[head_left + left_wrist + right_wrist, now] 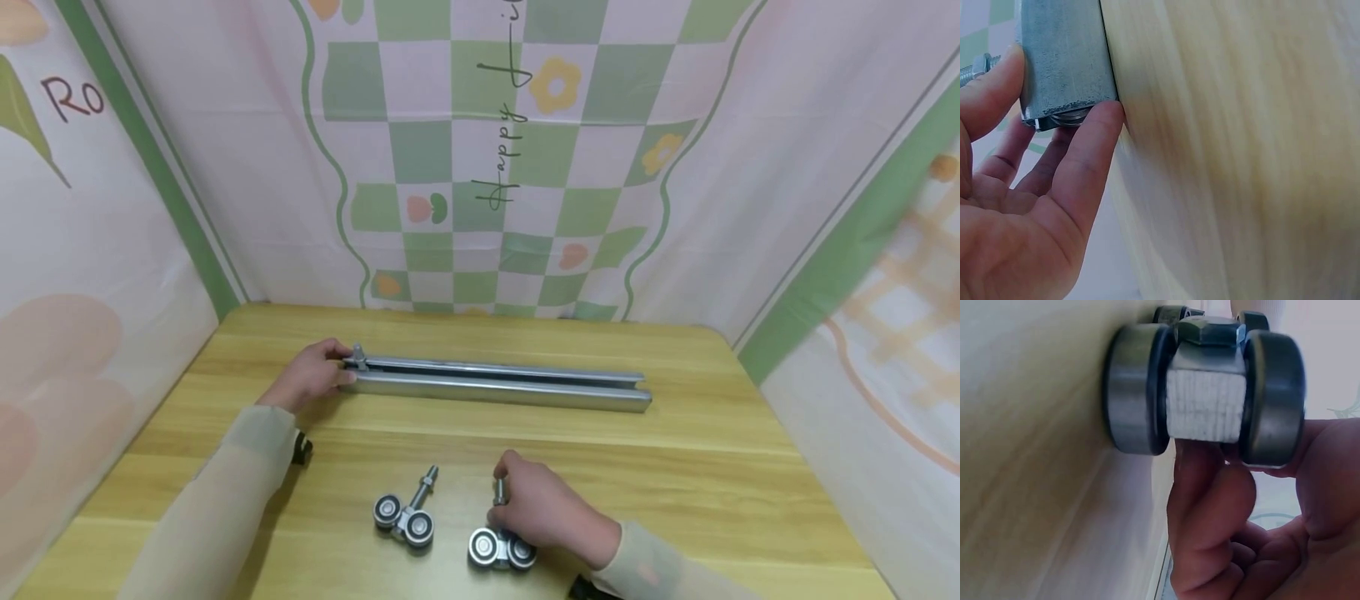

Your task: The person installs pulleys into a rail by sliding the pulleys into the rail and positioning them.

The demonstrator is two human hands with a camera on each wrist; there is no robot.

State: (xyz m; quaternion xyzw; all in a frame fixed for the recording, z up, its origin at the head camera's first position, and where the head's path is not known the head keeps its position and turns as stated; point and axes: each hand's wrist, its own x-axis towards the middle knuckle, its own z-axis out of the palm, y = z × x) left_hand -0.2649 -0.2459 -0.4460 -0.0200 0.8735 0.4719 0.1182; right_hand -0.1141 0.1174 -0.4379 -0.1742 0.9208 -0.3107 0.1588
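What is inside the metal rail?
At the end by the left hand, a rounded metal edge, likely a wheel, shows inside the metal rail, and a threaded bolt rises from its top. Its walls hide whatever lies deeper.

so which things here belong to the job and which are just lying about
Probably the job:
metal rail, gripped by the left hand
bolt standing up from the rail
roller held by the right hand
matching loose roller nearby

Probably just surroundings:
table
printed cloth behind

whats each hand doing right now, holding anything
Left hand: closed, gripping the end of the metal rail.
Right hand: closed, holding a roller trolley by its bolt.
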